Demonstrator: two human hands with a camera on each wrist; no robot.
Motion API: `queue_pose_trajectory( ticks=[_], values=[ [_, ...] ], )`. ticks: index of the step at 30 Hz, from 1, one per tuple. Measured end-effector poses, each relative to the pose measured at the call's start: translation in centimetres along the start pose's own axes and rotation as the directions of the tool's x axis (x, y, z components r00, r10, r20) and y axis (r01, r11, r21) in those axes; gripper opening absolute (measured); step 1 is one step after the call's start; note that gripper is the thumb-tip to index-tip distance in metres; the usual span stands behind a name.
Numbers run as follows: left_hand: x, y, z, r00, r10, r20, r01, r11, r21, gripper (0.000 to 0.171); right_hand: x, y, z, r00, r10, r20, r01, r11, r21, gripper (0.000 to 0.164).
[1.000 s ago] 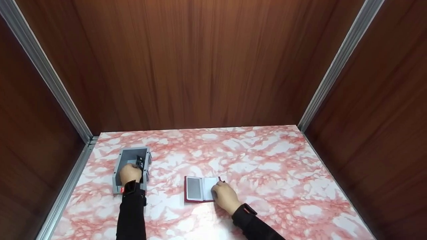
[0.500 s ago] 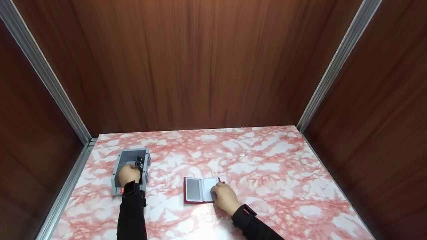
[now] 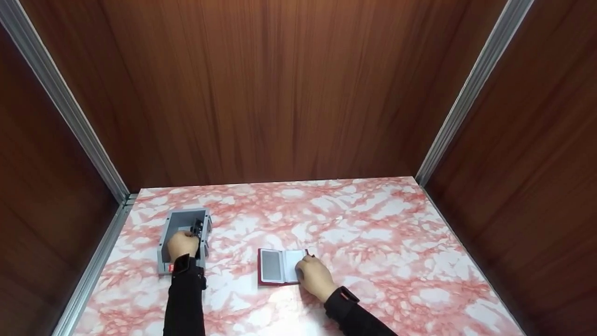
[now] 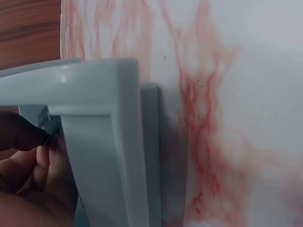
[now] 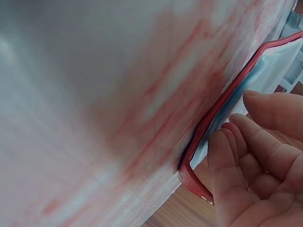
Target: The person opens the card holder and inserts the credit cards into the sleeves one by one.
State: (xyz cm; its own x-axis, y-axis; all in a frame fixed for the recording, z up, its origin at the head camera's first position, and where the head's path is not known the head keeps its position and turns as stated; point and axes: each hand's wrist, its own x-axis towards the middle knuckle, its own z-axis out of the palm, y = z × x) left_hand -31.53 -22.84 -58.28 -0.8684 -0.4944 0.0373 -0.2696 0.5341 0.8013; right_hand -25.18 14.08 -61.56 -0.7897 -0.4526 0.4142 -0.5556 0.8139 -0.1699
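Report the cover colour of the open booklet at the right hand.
Red cover; the right wrist view shows it best.

Readable words: nothing is coming through, no letter or number showing clearly in any of the three views.
Dark item (image 4: 43, 119), inside the grey bin (image 3: 184, 215) towards the table's (image 3: 373, 224) left edge: pale marks are flashing up, looking like print, yet they're blurring too much to read!
Red patch (image 3: 171, 267), on the bin's near end: it's standing out brightly against the grey, but it's showing far too small for any lettering.
Red card holder (image 3: 275, 266), lying well in from the table's far edge: tiny white marks are showing on its tab (image 5: 194, 185), and they're defying reading too.
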Motion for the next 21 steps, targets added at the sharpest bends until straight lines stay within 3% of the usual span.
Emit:
queue_pose_trajectory(
  ticks=[4, 15, 21],
  values=[
    [-0.4, 0.2, -0.4, 1.0, 0.014, -0.012, -0.015, 1.0, -0.009, 0.029, 0.0, 0.0, 0.0, 1.0, -0.01, -0.008, 0.01, 1.0, -0.001, 0.015],
    [-0.4, 0.1, -1.1, 0.991, 0.033, -0.127, -0.042, 0.997, -0.07, 0.024, 0.0, 0.2, 0.1, 1.0, -0.015, -0.004, 0.015, 1.0, 0.01, 0.013],
    [-1.0, 0.9, -2.3, 0.995, -0.009, -0.096, -0.008, 0.986, -0.169, 0.031, 0.0, 0.3, 0.1, 1.0, -0.01, 0.003, 0.01, 1.0, 0.022, 0.012]
  ],
)
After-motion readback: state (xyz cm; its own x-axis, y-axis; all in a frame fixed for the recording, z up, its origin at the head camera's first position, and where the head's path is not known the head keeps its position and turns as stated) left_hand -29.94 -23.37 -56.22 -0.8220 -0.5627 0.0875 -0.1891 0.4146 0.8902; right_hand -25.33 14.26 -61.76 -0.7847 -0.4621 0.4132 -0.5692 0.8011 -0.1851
